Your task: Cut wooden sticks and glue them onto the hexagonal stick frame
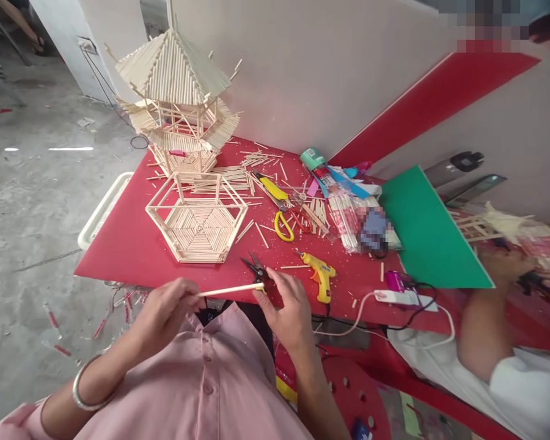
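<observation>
Hands: left hand (165,311) pinches a thin, pale wooden stick (231,289); right hand (288,308) grips black cutters (256,270) at its tip.
Near edge: stick hangs over the red tabletop (119,250)'s near edge; bare strip leftward.
Beyond: flat hexagonal stick frame (197,223).

We log the red table (132,244), red wall stripe (440,98) and red stool (352,391). Stick (229,290) is pale cream, cutters (256,269) black. Hexagon base (197,226) is pale wood, and we read its pattern as nested hexagons split by radial spokes. Tower model (178,91) is the same pale wood, roof striped with parallel sticks. Glue gun (321,275) is yellow with an orange nozzle, scissors (284,229) have yellow handles. Sheet (426,232) is flat green, tape roll (312,159) teal, power strip (401,297) white, tray (103,211) white. Our shirt (211,385) is plain pink, bangle (85,388) silver.
</observation>
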The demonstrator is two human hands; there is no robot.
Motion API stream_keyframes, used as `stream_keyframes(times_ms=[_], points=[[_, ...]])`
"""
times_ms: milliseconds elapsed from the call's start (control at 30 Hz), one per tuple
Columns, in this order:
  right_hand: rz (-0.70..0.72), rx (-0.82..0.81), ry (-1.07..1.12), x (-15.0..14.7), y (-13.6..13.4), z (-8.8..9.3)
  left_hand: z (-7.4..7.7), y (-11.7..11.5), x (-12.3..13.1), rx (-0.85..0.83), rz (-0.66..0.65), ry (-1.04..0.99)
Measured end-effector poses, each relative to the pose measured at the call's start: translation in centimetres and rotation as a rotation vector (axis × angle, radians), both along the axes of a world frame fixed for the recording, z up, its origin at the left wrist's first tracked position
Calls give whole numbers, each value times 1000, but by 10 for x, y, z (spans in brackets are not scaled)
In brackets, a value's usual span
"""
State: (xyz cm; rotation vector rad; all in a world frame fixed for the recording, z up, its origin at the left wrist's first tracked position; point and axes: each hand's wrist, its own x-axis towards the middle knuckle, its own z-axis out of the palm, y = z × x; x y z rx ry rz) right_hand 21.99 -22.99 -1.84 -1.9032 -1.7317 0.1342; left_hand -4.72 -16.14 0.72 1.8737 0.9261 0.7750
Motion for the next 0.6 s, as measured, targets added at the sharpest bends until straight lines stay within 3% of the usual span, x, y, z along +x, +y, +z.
stream_keyframes(times_ms=[67,133,333,467,600], points=[[-47,-204,-179,9,-15,-11,-7,-10,20,-256,-128,-114],[-82,-359,-308,12,-25,-19,-13,-14,42,-484,-157,-215],[-115,-455,-401,9,-24,-17,-19,-9,89,-830,43,-455],[-177,-371,-181,14,-26,-17,-21,-8,98,-873,135,-511],[-223,-135,308,13,-36,-16,-23,-12,105,-900,170,-512]])
